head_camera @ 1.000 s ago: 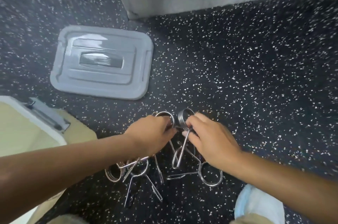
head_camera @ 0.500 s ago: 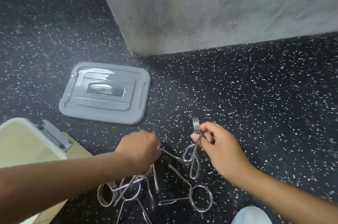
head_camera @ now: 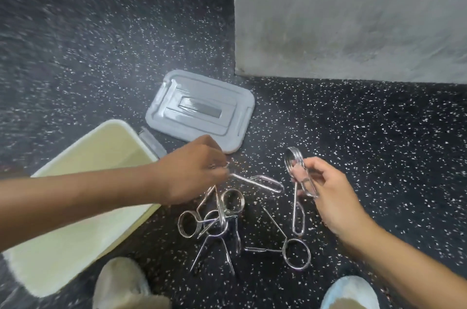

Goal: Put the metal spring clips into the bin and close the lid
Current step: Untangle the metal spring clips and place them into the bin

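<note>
While one wire spring clip (head_camera: 257, 182) is half hidden in the closed left hand (head_camera: 194, 169), a coiled clip (head_camera: 298, 182) is pinched by the right hand (head_camera: 326, 190); blurred bin (head_camera: 75, 207) open.

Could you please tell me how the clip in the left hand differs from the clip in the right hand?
The left hand's clip lies nearly level, its coil hidden by the left hand. The right hand's clip hangs upright, coil on top and in plain sight, above the right hand. Both are shiny metal wire.
</note>
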### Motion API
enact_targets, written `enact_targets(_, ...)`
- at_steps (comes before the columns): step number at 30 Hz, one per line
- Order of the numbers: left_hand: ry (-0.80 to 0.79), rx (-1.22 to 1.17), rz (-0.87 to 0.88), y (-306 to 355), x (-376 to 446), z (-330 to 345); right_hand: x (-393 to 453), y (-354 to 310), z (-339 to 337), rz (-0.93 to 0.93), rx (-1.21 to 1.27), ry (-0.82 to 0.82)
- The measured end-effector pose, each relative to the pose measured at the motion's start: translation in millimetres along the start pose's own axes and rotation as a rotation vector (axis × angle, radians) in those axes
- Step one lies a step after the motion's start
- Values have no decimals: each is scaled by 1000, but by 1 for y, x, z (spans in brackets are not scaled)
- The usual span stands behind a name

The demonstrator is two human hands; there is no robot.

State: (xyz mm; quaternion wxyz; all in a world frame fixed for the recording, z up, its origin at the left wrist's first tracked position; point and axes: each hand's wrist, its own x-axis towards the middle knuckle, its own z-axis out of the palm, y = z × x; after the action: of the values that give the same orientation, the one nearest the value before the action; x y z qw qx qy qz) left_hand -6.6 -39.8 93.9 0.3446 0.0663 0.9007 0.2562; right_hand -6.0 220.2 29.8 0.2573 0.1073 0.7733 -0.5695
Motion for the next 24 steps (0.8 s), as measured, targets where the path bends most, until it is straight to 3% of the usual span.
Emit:
enact_targets(9,208,-487,-175,-80,-80,-24,-17,-55,34,-182,-196,-135)
enact_targets(12,246,-570,-246,-117,-104,-24,-19,-63,46,-149,-131,-178)
enact_targets(19,227,-147,-486,-178,-124,-22,-17,-93,78,2,-35,-325)
enact_targets(24,41,354,-479,-204,-100,-1,-14,-124,112,49,-101,-395)
